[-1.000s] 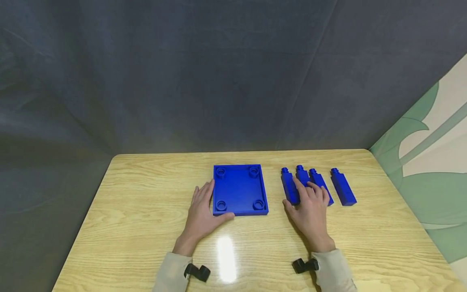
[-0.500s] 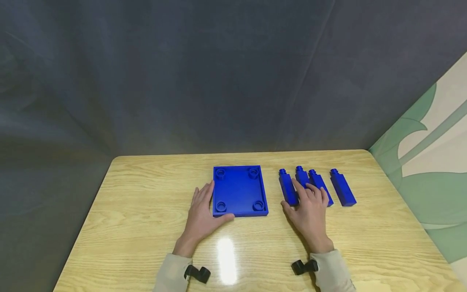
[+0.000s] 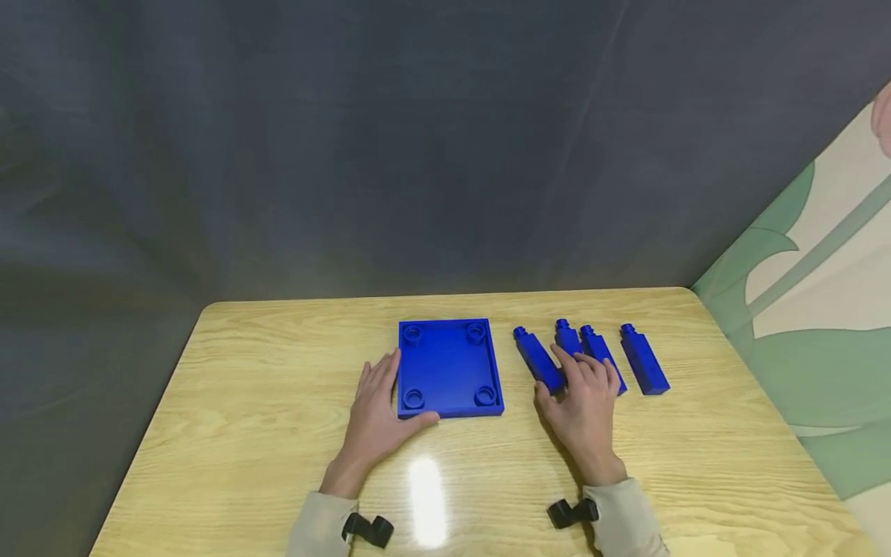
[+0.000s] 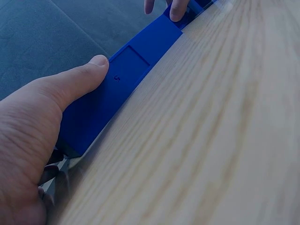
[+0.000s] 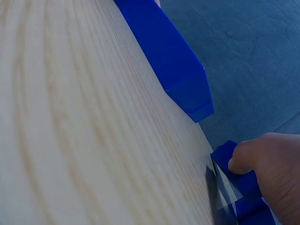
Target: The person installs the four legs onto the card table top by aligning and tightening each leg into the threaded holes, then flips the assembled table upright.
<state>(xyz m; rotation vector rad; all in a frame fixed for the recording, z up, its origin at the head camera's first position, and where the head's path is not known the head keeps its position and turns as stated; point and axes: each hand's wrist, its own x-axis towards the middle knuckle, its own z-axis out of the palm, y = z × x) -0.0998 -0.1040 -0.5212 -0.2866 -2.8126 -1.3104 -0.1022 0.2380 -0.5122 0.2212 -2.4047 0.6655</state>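
A blue square tabletop lies with its raised rim and round corner sockets facing up. My left hand grips its near left corner, fingers along the left side and thumb on the front edge. In the left wrist view that thumb presses the tabletop's side. To the right, my right hand pinches the leftmost blue table leg by its near end. This leg lies slanted, its threaded end pointing far left. In the right wrist view the thumb rests on the leg.
Two more blue legs, a middle one and its neighbour, lie partly hidden beyond my right fingers. Another leg lies apart at the right. A dark curtain hangs behind the wooden table, and a patterned cloth at its right.
The leftmost leg has turned, its threaded end swinging left toward the tabletop and away from the other legs. My left hand keeps its place on the tabletop. The head view has shifted slightly.
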